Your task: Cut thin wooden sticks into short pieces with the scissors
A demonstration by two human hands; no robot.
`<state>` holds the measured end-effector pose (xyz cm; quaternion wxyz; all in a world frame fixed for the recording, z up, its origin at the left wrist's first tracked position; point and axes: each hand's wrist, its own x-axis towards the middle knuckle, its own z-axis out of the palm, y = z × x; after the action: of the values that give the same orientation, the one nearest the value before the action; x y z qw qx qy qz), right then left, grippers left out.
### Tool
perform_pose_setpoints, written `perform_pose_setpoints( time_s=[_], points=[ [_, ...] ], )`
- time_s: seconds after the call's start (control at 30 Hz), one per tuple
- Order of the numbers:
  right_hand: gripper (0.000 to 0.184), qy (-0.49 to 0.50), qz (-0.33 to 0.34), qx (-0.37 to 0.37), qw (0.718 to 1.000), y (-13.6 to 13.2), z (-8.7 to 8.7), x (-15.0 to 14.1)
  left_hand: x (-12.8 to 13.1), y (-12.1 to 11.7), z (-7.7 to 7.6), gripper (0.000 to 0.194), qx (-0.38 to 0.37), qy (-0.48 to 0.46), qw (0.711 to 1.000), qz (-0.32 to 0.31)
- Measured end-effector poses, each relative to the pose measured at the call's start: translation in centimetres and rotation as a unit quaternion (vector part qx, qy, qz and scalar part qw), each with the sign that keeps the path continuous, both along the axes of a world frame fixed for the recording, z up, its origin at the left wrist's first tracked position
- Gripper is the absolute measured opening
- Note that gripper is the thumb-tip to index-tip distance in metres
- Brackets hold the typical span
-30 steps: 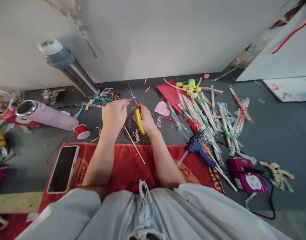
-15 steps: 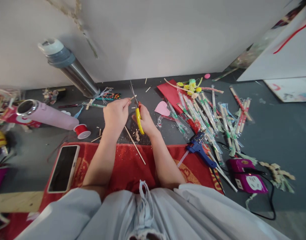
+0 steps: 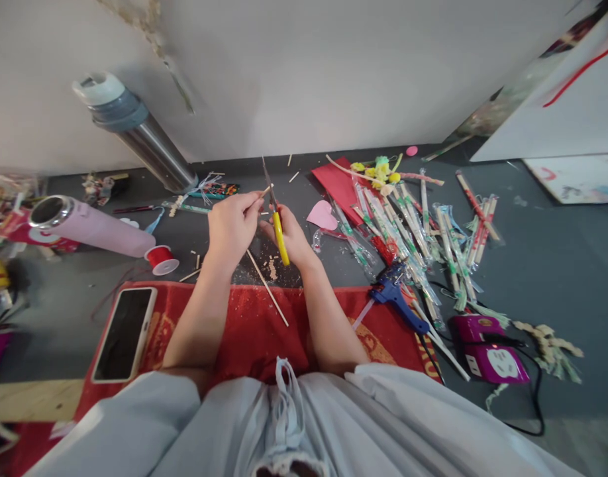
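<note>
1. One dark grey tabletop [image 3: 557, 252] stretches right across the scene, backed by a pale wall, and it's busy out here!
2. Along the near edge lies a red towel [image 3: 264, 338], both forearms passing over it.
3. Over on the right, a heap of clear-wrapped sticks [image 3: 393, 215] sprawls at all angles.
4. Far left, a steel flask [image 3: 152, 142] stands close to the wall; nearer, a pink bottle [image 3: 102, 228] lies on its side.
5. At the towel's right end rests a blue glue gun [image 3: 401, 305], its front end up against the heap.
6. Centre stage, the left hand [image 3: 232, 222]: thumb and fingers pinched together on a short wooden stick [image 3: 265, 192], held up above the tabletop.
7. Facing it, the right hand [image 3: 290, 237] curls round the yellow handle of the scissors [image 3: 279, 235], blades pointing away and nearly together, right at the stick's tip; whether they bite into it, I cannot tell.
8. On the towel's left end, a pale-cased phone [image 3: 125, 334] lies flat.
9. Beside the bottle's base sits a spool of red thread [image 3: 161, 260].
10. Between the forearms, one thin loose stick [image 3: 267, 287] straddles the towel's edge.
11. Smallest of all, tan cut bits [image 3: 273, 268] litter the grey just beyond it.
</note>
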<state>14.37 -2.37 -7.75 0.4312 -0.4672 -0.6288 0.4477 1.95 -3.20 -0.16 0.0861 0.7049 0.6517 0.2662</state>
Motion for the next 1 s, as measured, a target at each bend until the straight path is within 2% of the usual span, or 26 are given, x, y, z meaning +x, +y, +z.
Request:
perform_pose_setpoints(
  time_s=[0.3,0.53,1.0],
  points=[
    [0.051,0.07,0.07,-0.103,0.99,-0.3,0.6,0.5,-0.9,-0.2,1.3,0.028,0.004,0.033,0.999,-0.002],
    [0.052,0.092,0.102,-0.098,0.986,-0.2,-0.1,0.6,-1.2,-0.2,1.5,0.027,0.011,0.058,0.998,-0.003],
    [0.054,0.105,0.103,-0.109,0.983,-0.2,-0.5,0.5,-1.4,-0.3,1.4,0.03,0.005,0.073,0.997,-0.005]
  ],
)
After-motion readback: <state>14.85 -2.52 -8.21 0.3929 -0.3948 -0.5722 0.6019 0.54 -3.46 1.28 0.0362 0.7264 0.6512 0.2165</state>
